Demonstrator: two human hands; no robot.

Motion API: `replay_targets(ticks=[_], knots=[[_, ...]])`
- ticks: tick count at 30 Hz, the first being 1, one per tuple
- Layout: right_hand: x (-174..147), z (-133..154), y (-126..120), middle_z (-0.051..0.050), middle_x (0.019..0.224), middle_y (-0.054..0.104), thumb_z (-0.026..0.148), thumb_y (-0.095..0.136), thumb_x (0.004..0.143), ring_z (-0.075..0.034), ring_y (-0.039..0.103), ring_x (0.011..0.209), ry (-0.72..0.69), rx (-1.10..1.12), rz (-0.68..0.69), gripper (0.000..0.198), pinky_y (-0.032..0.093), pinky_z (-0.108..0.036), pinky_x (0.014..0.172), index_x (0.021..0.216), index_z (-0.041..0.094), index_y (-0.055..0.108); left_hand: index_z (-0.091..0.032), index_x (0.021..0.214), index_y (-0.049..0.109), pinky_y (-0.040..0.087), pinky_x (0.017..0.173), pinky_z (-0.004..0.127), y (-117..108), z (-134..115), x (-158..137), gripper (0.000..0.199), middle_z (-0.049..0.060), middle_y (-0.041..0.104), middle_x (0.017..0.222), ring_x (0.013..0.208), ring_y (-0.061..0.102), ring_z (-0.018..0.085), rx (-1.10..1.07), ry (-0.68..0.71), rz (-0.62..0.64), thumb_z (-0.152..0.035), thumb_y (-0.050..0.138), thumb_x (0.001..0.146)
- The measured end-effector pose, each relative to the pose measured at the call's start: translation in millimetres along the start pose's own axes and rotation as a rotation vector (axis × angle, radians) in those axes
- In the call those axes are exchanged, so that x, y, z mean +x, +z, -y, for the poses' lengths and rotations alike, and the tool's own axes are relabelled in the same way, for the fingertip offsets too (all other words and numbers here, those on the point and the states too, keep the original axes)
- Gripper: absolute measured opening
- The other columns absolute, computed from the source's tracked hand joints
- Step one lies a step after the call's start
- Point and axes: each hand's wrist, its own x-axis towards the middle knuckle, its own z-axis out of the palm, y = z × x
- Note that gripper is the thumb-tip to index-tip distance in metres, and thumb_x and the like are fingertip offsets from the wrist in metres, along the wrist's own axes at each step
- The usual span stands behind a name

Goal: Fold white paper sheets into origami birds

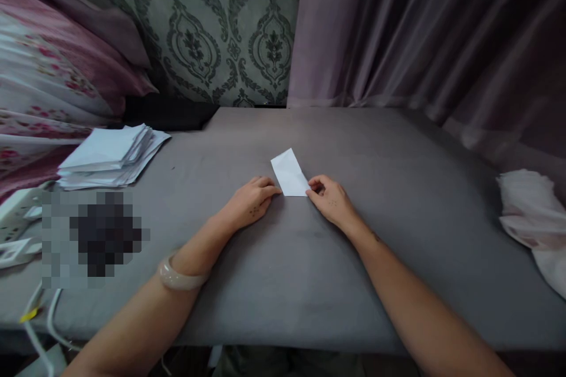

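A small piece of folded white paper (290,174) lies on the grey cloth-covered table in front of me, its upper part slanting to the left. My left hand (256,199) is closed at the paper's lower left corner, fingers curled and the tips on its edge. On the opposite side, my right hand (327,197) pinches the lower right corner between thumb and fingers. A pale bangle (183,274) circles my left wrist.
To the left sits a stack of white papers (110,153), with a dark flat object (172,113) behind it. A power strip (22,212) with white cables and a blurred-out patch are at the near left. White fabric (530,206) lies at the right edge. Curtains (380,23) hang behind.
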Motion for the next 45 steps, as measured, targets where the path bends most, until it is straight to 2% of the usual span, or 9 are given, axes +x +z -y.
replay_targets(ticks=[6,13,18,22,24,28,31,39,45], knots=[[0,0,2,-0.002,0.087,0.066,0.021,0.058,0.081,-0.012,0.057,0.064,-0.078,0.091,-0.019,0.025,0.047,-0.029,0.070,0.105,0.018,0.064,-0.019,0.117,0.061,0.050,0.087,0.037,1,-4,0,0.034,0.010,0.063,0.109,0.098,0.058,0.021,0.008,-0.036,-0.070,-0.013,0.037,0.094],[-3,11,1,-0.005,0.091,0.066,0.018,0.052,0.085,-0.016,0.063,0.080,-0.309,0.159,-0.221,0.019,0.050,-0.029,0.074,0.090,0.021,0.070,-0.019,0.116,0.046,0.049,0.091,0.040,4,-6,3,0.025,0.011,0.058,0.111,0.105,0.055,0.023,0.077,-0.072,-0.432,-0.019,0.048,0.092],[-2,13,1,-0.008,0.100,0.065,0.014,0.051,0.084,-0.018,0.063,0.095,-0.395,0.102,-0.367,0.019,0.049,-0.032,0.088,0.090,0.020,0.068,-0.019,0.112,0.042,0.047,0.093,0.045,5,-7,2,0.031,0.014,0.050,0.118,0.112,0.048,0.028,0.132,-0.180,-0.566,-0.017,0.056,0.085],[1,3,3,-0.011,0.102,0.062,0.011,0.051,0.082,-0.019,0.063,0.091,-0.389,0.032,-0.231,0.018,0.050,-0.032,0.084,0.090,0.017,0.067,-0.015,0.135,0.027,0.039,0.101,0.054,7,-6,0,0.070,0.021,0.037,0.134,0.126,0.038,0.035,0.150,-0.328,-0.500,-0.010,0.058,0.073],[1,-2,4,-0.010,0.103,0.062,0.011,0.051,0.083,-0.018,0.062,0.088,-0.368,-0.011,-0.130,0.018,0.051,-0.031,0.080,0.091,0.017,0.066,-0.014,0.141,0.023,0.036,0.103,0.055,8,-7,-1,0.078,0.022,0.034,0.140,0.129,0.034,0.036,0.188,-0.309,-0.428,-0.005,0.055,0.071],[-1,-4,3,-0.008,0.109,0.062,0.011,0.049,0.086,-0.018,0.062,0.093,-0.349,-0.102,-0.039,0.021,0.049,-0.031,0.083,0.096,0.020,0.065,-0.023,0.134,0.045,0.028,0.108,0.053,7,-9,0,0.062,0.013,0.045,0.141,0.132,0.035,0.033,0.298,-0.049,-0.208,0.001,0.047,0.077],[-2,-1,1,-0.008,0.109,0.064,0.012,0.048,0.089,-0.019,0.061,0.096,-0.354,-0.158,-0.018,0.021,0.047,-0.032,0.086,0.097,0.020,0.066,-0.024,0.122,0.057,0.025,0.107,0.052,5,-10,2,0.041,0.008,0.058,0.131,0.127,0.042,0.030,0.330,0.058,-0.098,-0.006,0.045,0.087],[-12,8,-5,-0.005,0.100,0.066,0.021,0.054,0.091,-0.021,0.060,0.096,-0.382,-0.272,0.005,0.015,0.041,-0.036,0.087,0.093,0.022,0.068,-0.021,0.097,0.068,0.029,0.097,0.045,-1,-21,4,0.029,0.006,0.070,0.102,0.099,0.059,0.022,0.206,0.028,-0.122,-0.033,0.042,0.098],[-12,6,-3,-0.008,0.102,0.060,0.026,0.055,0.090,-0.019,0.059,0.089,-0.223,-0.173,-0.003,0.016,0.045,-0.032,0.082,0.090,0.019,0.069,-0.022,0.088,0.072,0.034,0.090,0.042,4,-22,5,0.032,0.006,0.071,0.102,0.096,0.060,0.022,0.097,-0.131,-0.197,-0.039,0.047,0.095]])
